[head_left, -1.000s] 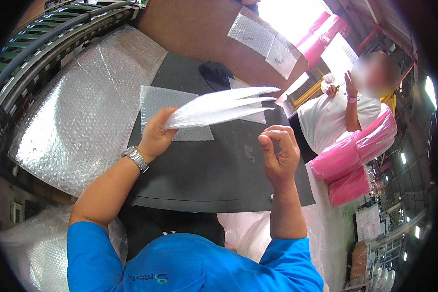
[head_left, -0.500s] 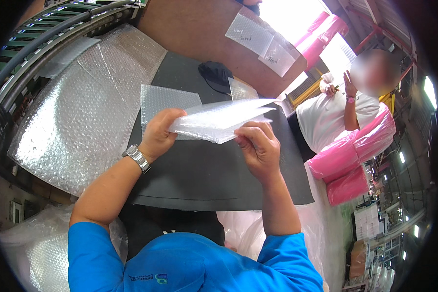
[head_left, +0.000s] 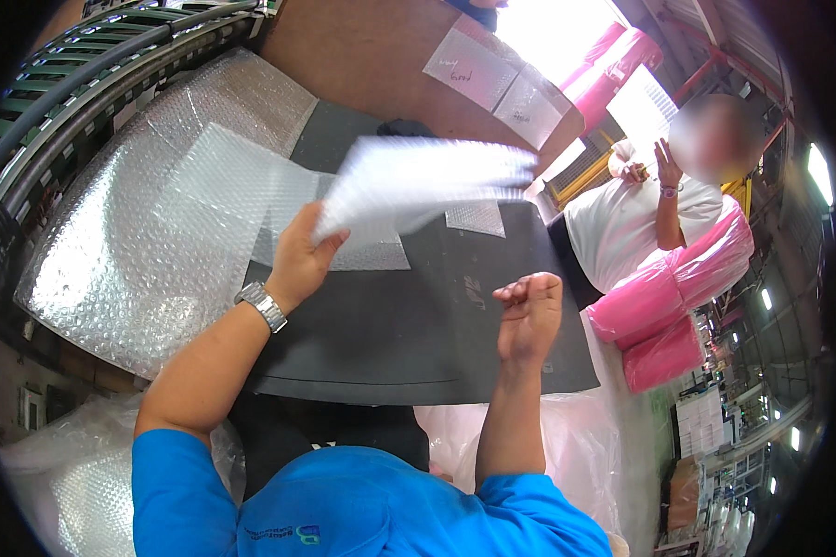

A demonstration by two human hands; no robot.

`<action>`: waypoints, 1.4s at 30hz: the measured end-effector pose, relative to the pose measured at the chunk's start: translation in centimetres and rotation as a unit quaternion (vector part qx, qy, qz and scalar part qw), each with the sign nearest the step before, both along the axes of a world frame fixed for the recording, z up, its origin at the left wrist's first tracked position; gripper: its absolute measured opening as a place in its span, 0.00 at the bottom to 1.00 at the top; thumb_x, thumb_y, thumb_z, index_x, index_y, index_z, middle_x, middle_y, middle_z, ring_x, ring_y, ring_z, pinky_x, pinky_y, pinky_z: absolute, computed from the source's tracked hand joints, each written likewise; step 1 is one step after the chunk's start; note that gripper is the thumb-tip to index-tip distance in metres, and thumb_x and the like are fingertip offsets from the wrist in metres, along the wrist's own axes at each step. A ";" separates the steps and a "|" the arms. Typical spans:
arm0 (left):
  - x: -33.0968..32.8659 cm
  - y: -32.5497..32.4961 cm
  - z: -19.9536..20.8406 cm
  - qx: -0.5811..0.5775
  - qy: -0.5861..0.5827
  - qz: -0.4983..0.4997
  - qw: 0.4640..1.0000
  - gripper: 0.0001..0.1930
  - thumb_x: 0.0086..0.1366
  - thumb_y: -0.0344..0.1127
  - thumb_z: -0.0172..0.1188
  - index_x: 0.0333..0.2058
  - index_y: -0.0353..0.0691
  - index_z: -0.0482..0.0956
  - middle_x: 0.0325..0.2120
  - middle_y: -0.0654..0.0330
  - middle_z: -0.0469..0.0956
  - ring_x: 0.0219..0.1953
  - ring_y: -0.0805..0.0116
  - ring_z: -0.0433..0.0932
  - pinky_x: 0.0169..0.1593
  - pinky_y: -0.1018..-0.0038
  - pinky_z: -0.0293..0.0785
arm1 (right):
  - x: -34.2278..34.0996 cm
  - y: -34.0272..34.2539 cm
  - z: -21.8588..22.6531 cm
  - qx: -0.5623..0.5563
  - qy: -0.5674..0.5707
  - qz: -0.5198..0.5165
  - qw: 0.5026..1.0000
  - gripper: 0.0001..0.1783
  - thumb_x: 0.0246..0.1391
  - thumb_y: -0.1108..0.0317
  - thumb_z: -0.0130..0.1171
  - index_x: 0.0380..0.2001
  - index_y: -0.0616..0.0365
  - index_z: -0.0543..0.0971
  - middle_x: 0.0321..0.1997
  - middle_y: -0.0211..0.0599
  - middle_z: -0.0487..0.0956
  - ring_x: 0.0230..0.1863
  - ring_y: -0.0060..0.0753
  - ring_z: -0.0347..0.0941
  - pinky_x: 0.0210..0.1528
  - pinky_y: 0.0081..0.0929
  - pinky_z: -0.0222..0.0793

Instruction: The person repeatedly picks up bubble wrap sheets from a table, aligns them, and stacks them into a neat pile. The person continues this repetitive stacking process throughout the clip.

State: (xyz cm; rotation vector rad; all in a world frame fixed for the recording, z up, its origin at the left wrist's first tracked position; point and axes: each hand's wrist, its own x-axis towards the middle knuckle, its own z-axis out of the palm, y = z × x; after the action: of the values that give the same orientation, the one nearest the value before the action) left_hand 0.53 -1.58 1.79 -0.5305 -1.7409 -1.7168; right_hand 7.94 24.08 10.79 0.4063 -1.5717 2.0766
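My left hand (head_left: 302,258) is closed on the near left corner of a bubble-wrap pouch (head_left: 427,181), which is smeared by motion above the dark table mat (head_left: 372,320). My right hand (head_left: 532,316) is apart from it, lower right over the mat, fingers curled together with nothing visible in them. Beneath the pouch lies a flat bubble-wrap piece (head_left: 372,257). Another translucent bubble-wrap piece (head_left: 228,181) extends left over the large bubble-wrap sheet (head_left: 139,251). A smaller piece (head_left: 476,219) rests on the mat, right of the pouch.
A dark cap (head_left: 407,127) is mostly hidden behind the pouch. Beyond it stands a brown board (head_left: 353,56) with marked bubble-wrap pieces (head_left: 474,70). At the right, a person in a white shirt (head_left: 613,223) is beside pink wrapped rolls (head_left: 664,288). Metal rails (head_left: 111,56) run along the left.
My right hand has let go of the pouch and moved down and right. My left hand has swung the pouch up. Bubble-wrap pieces beneath have shifted, and one now reaches left over the large sheet.
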 end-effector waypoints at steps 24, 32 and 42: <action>-1.1 0.8 -1.0 0.370 -0.294 -0.316 0.823 0.24 0.61 0.40 0.50 0.50 0.32 0.58 0.45 0.53 0.66 0.47 0.63 0.68 0.49 0.65 0.67 | -0.3 -4.3 -6.7 -0.063 -0.236 0.192 0.950 0.30 0.51 0.57 0.53 0.53 0.58 0.57 0.47 0.38 0.66 0.46 0.31 0.65 0.44 0.29 0.64; -0.3 -0.1 -2.2 -0.285 -0.105 -0.124 0.945 0.31 0.52 0.50 0.56 0.50 0.36 0.62 0.47 0.51 0.67 0.51 0.59 0.64 0.53 0.67 0.58 | 1.5 8.3 -4.4 -0.187 -0.126 -0.036 0.974 0.26 0.43 0.71 0.58 0.48 0.59 0.64 0.45 0.38 0.69 0.46 0.39 0.65 0.50 0.38 0.62; 0.0 1.1 -3.6 -0.632 -0.150 0.043 0.759 0.24 0.53 0.45 0.56 0.49 0.46 0.66 0.52 0.52 0.61 0.55 0.55 0.58 0.53 0.53 0.55 | 38.4 34.4 -14.3 -0.172 -0.390 -0.474 0.770 0.32 0.46 0.58 0.57 0.52 0.61 0.61 0.54 0.43 0.64 0.55 0.41 0.59 0.57 0.37 0.53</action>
State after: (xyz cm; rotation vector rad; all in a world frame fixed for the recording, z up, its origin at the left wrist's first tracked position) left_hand 0.54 -0.44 -1.79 -0.6905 -2.9675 -0.2881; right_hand 46.34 58.50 -3.54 -1.2906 -1.2463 1.6193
